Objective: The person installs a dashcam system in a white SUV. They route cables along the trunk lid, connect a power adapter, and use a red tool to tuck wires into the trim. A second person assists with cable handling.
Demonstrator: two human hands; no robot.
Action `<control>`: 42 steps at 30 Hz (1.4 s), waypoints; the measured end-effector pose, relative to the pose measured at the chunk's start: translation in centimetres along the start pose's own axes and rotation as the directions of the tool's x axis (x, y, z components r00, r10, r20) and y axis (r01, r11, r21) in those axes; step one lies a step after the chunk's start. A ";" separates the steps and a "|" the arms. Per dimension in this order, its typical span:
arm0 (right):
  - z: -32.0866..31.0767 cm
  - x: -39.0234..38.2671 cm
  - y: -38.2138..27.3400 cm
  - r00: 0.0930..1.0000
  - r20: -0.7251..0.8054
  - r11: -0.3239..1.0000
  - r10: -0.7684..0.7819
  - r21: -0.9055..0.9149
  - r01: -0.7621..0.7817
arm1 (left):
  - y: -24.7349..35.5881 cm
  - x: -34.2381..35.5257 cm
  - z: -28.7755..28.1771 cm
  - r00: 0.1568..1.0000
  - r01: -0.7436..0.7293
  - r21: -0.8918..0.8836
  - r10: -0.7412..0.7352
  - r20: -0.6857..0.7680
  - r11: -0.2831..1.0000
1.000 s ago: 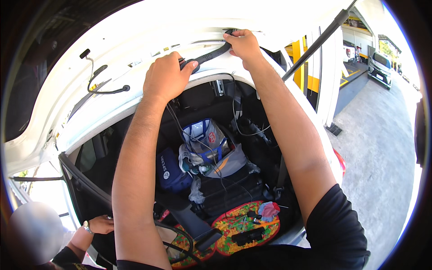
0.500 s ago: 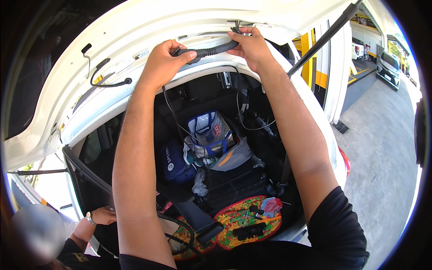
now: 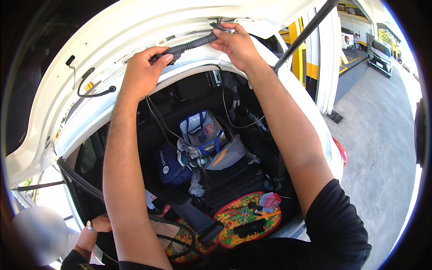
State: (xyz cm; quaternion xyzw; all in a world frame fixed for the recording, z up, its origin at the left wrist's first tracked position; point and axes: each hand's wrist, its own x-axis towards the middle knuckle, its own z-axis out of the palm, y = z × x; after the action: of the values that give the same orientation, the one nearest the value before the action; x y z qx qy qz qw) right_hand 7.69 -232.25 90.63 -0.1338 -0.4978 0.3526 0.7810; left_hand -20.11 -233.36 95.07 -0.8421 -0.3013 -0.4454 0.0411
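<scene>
My left hand (image 3: 143, 74) grips the left end of a black corrugated rubber tube (image 3: 193, 43), by a dark fitting partly hidden under my fingers and thumb. My right hand (image 3: 237, 48) pinches the tube's other end, where dark wires (image 3: 218, 22) come out by the inner face of a raised white tailgate (image 3: 103, 31). Loose thin cables (image 3: 160, 116) hang below my hands into the open trunk. A short black hose (image 3: 96, 94) runs along the tailgate left of my left hand.
The trunk holds a clear bag (image 3: 200, 130), navy bag (image 3: 170, 168), grey bag (image 3: 229, 155) and colourful mats (image 3: 245, 211). A co-worker's watch-wearing hand (image 3: 100, 223) is at lower left. A black strut (image 3: 306, 33) rises at right; a silver car (image 3: 379, 60) stands beyond.
Compared with a second ago, both hands and the tube have shifted left and slightly up. My left hand has turned, showing more of the tube between my hands.
</scene>
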 end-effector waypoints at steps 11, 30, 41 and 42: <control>2.7 -0.7 1.0 0.995 -0.055 0.987 -0.079 -0.143 0.070 | 0.2 0.6 0.5 0.997 0.077 -0.004 -0.077 0.023 0.997; 6.8 -1.3 0.1 0.694 0.643 0.361 -0.324 -0.594 0.719 | -1.9 1.1 -0.1 0.994 0.102 -0.131 -0.106 -0.026 0.986; 7.0 -1.2 2.1 0.714 0.590 0.267 -0.377 -0.669 0.694 | -2.6 0.6 -1.4 0.999 0.023 -0.650 -0.003 0.031 0.760; 7.1 -1.2 2.1 0.730 0.577 0.285 -0.367 -0.677 0.679 | -2.4 0.4 -1.5 1.000 0.013 -0.667 0.006 0.026 0.745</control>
State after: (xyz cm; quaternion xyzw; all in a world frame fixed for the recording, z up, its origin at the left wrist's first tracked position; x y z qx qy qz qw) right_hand 0.28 -232.59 91.94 -0.2725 -0.7337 -0.2089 0.5864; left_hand -22.32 -231.75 95.79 -0.8065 -0.1242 -0.5125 -0.2674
